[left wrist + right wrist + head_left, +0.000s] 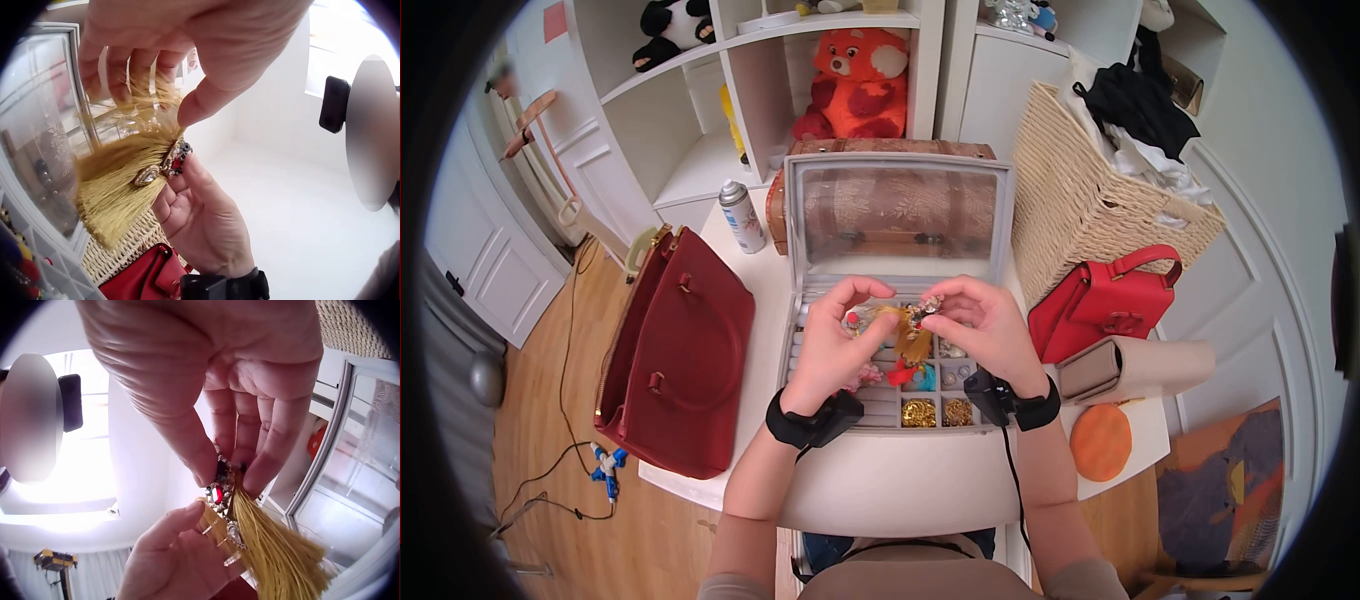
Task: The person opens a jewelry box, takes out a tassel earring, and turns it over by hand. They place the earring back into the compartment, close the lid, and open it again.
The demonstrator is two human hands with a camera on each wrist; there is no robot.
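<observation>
Over jewellery box (800, 300), tassel earring (914, 335) between both hands' grip.

The jewellery box (897, 405) sits on the worktop (900, 490), nearest the person, its lid (898, 215) raised at the far side. Over the box's compartments, the left hand (832, 345) and right hand (985, 330) meet on a tasselled earring (912, 335). Left of the box a large handbag (675, 355) lies on the worktop's edge; a spray can (742, 217) stands beyond the box's far left corner. Behind the box's lid is a trunk (880, 150), and behind that a plush toy (858, 85) on a shelf. Right of the box stand a wicker basket (1080, 200), a small handbag (1105, 300) before it, then a clutch (1135, 368) and a round pouch (1100, 442) nearer the person.
</observation>
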